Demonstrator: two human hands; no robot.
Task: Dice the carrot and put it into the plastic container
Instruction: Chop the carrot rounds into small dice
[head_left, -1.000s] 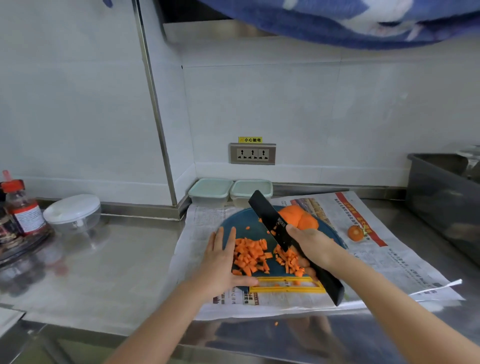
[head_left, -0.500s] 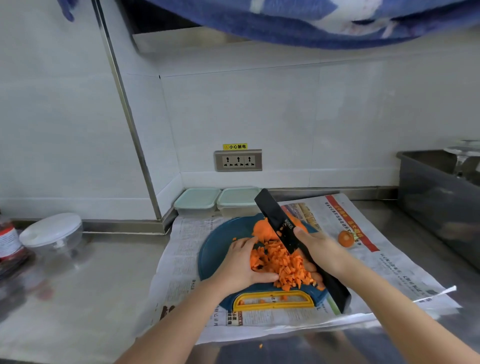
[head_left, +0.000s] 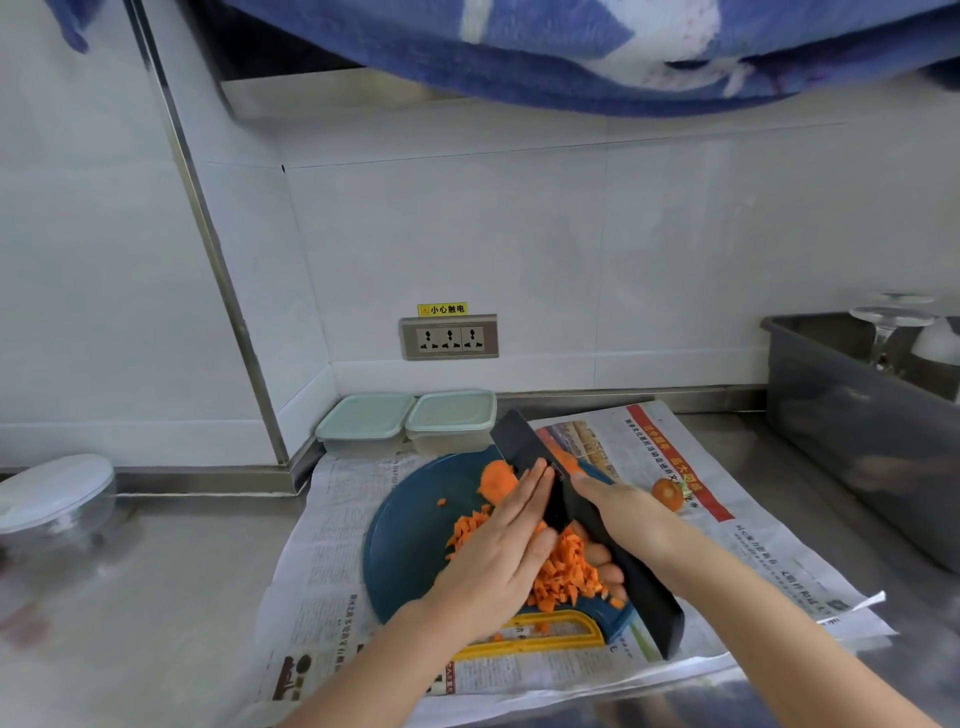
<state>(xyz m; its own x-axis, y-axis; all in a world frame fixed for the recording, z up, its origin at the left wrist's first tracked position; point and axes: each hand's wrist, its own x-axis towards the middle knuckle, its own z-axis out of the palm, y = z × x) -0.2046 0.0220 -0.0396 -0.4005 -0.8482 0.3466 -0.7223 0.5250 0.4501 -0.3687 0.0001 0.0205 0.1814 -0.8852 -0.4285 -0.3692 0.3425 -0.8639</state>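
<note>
Small orange dice (head_left: 566, 571) lie heaped on a round blue board (head_left: 405, 530) over newspaper (head_left: 332, 571). The left hand (head_left: 498, 561), fingers straight and together, presses them against the flat black knife (head_left: 522, 441), which the right hand (head_left: 618, 514) grips. An uncut chunk (head_left: 496, 478) sits behind. Two lidded plastic containers (head_left: 363, 418) stand by the wall, their contents unclear.

小心触电 on yellow label (head_left: 442, 309) above socket (head_left: 449, 338)

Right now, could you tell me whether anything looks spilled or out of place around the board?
One round orange piece lies off the cutting board, on the newspaper to its right; one small cube sits apart from the carrot pile.
</note>
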